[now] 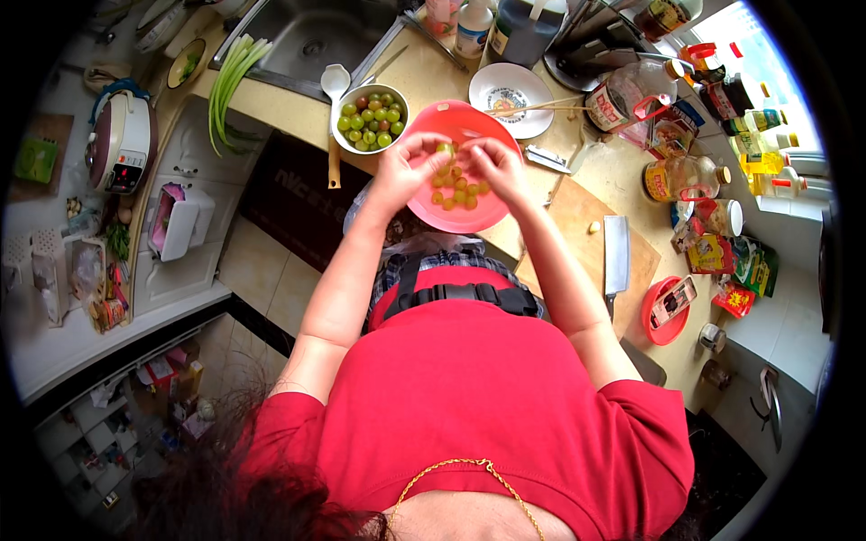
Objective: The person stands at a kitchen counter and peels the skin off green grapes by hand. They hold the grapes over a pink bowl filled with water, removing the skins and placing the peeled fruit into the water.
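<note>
Over a pink plastic basin, my left hand pinches a green grape between thumb and fingers. Close beside it is my right hand, its fingers bent toward that grape. Whether the right fingertips hold anything is too small to tell. Several yellow-green grapes lie in the bottom of the basin, below both hands. To the left stands a white bowl filled with green and reddish grapes.
A white spoon and a knife lie near the sink. Chopsticks cross a plate behind the basin. At right, a cleaver rests on a cutting board. Spring onions overhang the counter edge.
</note>
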Motion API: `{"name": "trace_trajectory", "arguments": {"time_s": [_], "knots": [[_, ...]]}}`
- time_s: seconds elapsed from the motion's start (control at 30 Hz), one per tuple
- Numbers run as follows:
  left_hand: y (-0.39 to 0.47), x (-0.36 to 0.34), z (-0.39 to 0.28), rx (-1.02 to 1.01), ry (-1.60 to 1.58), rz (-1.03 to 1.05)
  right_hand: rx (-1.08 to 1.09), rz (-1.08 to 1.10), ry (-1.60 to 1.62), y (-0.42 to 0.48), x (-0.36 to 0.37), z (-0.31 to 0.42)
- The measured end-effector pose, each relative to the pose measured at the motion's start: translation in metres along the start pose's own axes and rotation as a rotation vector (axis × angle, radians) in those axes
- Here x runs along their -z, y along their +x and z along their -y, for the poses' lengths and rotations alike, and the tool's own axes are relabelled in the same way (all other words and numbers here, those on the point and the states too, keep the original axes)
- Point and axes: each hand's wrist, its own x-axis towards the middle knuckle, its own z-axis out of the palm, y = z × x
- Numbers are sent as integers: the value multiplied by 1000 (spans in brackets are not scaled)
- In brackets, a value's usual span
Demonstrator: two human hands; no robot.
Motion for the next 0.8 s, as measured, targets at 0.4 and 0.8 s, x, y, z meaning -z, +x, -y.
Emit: {"name": "trace_trajectory", "arguments": {"time_s": [0.4,0.8], "knots": [[5,1,10,-227,855,67,116,101,-680,-8,19,23],[4,7,-10,-65,107,-1,4,228,-63,-21,8,57]]}}
